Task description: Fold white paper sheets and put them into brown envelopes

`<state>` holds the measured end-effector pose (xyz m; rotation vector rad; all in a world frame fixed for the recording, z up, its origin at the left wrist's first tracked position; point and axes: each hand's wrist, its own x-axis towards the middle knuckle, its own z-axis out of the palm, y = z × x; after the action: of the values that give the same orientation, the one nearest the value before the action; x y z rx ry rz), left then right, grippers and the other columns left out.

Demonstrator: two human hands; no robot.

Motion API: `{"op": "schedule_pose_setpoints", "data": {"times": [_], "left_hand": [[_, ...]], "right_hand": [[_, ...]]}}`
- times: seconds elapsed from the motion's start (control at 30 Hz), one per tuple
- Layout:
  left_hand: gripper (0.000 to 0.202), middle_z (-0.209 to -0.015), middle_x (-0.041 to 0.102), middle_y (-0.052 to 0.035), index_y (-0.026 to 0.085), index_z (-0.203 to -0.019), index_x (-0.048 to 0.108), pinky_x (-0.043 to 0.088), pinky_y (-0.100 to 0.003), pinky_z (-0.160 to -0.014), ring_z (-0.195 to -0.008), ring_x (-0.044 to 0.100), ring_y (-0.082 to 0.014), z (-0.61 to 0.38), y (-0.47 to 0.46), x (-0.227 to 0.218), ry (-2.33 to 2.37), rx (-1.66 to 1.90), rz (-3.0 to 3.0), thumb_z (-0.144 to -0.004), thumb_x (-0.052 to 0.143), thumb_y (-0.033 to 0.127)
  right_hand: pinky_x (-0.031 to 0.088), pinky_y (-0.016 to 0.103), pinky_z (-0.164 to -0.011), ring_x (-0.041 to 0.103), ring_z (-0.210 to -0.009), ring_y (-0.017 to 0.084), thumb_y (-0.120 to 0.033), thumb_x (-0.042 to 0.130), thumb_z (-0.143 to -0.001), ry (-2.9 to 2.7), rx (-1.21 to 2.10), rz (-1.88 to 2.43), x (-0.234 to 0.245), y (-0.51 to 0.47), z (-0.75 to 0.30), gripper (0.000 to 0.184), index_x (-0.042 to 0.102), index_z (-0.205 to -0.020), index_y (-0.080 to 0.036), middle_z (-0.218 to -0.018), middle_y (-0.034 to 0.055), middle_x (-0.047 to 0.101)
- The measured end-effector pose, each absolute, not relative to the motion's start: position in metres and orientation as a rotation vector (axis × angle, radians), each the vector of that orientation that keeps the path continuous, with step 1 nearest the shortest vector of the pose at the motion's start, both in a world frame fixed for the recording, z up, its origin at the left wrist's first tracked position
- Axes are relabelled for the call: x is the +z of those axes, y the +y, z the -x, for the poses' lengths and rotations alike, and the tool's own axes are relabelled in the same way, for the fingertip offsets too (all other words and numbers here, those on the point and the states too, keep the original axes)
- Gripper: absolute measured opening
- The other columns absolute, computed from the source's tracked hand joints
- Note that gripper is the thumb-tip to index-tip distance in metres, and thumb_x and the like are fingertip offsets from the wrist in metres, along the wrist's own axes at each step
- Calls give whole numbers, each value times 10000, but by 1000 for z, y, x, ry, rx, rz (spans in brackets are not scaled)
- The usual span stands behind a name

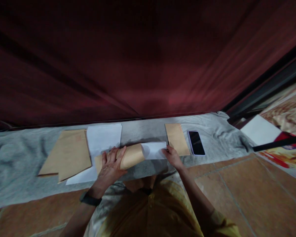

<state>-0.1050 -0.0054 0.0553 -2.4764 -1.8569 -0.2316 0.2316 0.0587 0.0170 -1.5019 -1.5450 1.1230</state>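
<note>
A brown envelope (133, 156) lies in front of me, its open right end bulging. White folded paper (153, 150) sticks out of that end. My left hand (111, 167) rests on the envelope's left part, fingers spread and touching its surface. With thumb and fingers closed, my right hand (172, 156) grips the right edge of the white paper. How far the paper reaches inside the envelope is hidden.
Brown envelopes (69, 151) and white sheets (104, 136) lie on the left of the grey cloth (143, 130). Another brown envelope (179, 140) and a phone (196, 143) are on the right. A dark red curtain (148, 72) hangs behind; printed packaging (288, 156) stands far right.
</note>
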Motion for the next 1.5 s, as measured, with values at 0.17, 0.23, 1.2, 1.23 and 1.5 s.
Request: {"op": "schedule_pose_setpoints", "data": {"times": [0.17, 0.23, 1.2, 1.23, 1.5], "left_hand": [[1109, -1508, 425, -246, 191, -1590, 203, 188, -667, -1174, -1454, 332, -434, 95, 1, 53, -1807, -236, 2526, -680, 806, 385], [1111, -1518, 416, -246, 186, -1588, 221, 196, -660, -1175, -1454, 335, -432, 91, 3, 52, -1781, -248, 2557, -671, 810, 403], [1118, -1564, 375, -229, 220, -1600, 163, 180, -628, -1197, -1485, 299, -391, 74, 6, 52, -1794, -199, 2650, -691, 797, 362], [1121, -1569, 368, -228, 223, -1600, 166, 181, -632, -1195, -1485, 297, -395, 74, 6, 53, -1795, -201, 2647, -688, 801, 364], [1124, -1563, 379, -217, 228, -1600, 173, 189, -624, -1194, -1490, 285, -391, 74, 7, 51, -1775, -196, 2666, -688, 812, 380]], "right_hand": [[411, 257, -606, 538, -652, 152, -385, 539, -833, -1531, 1092, 1475, 19, 55, -224, 215, 630, -847, -191, -710, 1, 607], [410, 255, -602, 531, -650, 151, -387, 553, -826, -1501, 1099, 1452, 20, 54, -218, 198, 610, -841, -198, -703, -9, 595], [465, 264, -772, 619, -810, 176, -304, 560, -897, -1561, 935, 1614, 16, 41, -189, 205, 726, -818, -213, -833, 31, 675], [464, 266, -773, 622, -812, 178, -305, 559, -896, -1559, 941, 1612, 15, 41, -189, 208, 724, -810, -211, -836, 32, 679], [466, 258, -701, 619, -728, 169, -319, 548, -866, -1502, 1026, 1601, 12, 39, -186, 185, 684, -837, -197, -755, 2, 671]]}}
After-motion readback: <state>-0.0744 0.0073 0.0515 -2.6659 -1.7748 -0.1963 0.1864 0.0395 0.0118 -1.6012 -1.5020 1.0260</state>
